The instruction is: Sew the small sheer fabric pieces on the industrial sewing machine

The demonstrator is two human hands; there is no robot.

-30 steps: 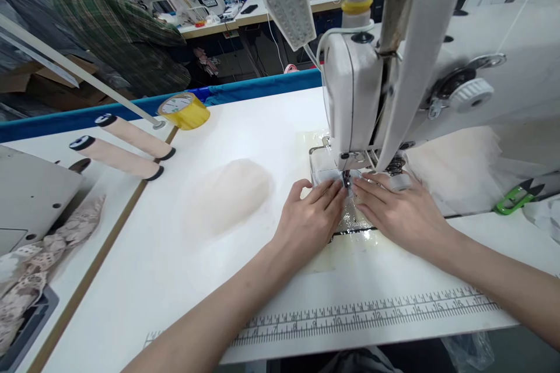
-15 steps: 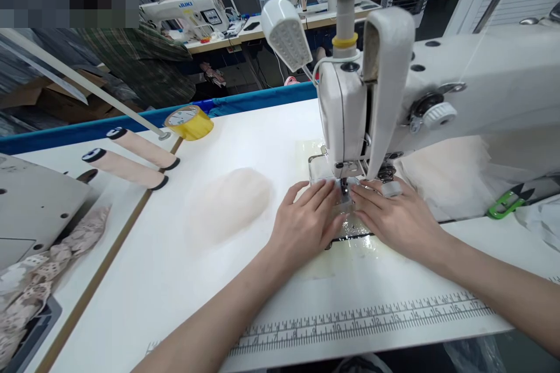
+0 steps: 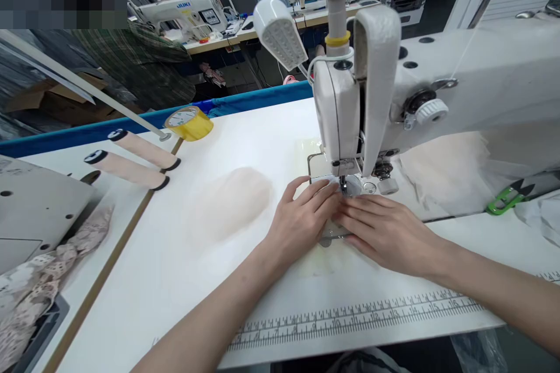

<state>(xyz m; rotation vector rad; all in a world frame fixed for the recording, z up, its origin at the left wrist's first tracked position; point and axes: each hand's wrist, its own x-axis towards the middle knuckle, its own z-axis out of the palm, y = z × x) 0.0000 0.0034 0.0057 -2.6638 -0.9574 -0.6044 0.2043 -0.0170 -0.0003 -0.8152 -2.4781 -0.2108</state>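
My left hand [image 3: 304, 213] rests on the machine bed just left of the presser foot [image 3: 343, 185], its fingers bent and their tips close together. Whatever lies under those tips is hidden. My right hand [image 3: 385, 230] lies low and flat in front of the foot, fingers stretched out side by side, their tips meeting the left fingertips. Above both hands stands the white sewing machine head [image 3: 336, 122]. Part of the metal needle plate [image 3: 317, 166] shows beyond the left fingers. A sheer pale cloth piece [image 3: 238, 201] lies flat on the table to the left.
Two pale thread cones [image 3: 126, 170] lie near a yellow tape roll [image 3: 190, 123]. Pale sheer fabric [image 3: 446, 172] is bunched under the machine arm, near green thread snips [image 3: 505, 198]. Lace [image 3: 52, 268] sits at far left. A person in a plaid garment [image 3: 135, 64] is behind the table.
My right hand has slid left and toward me, from beside the foot to in front of it. The left fingers have bent more, and the hands now touch.
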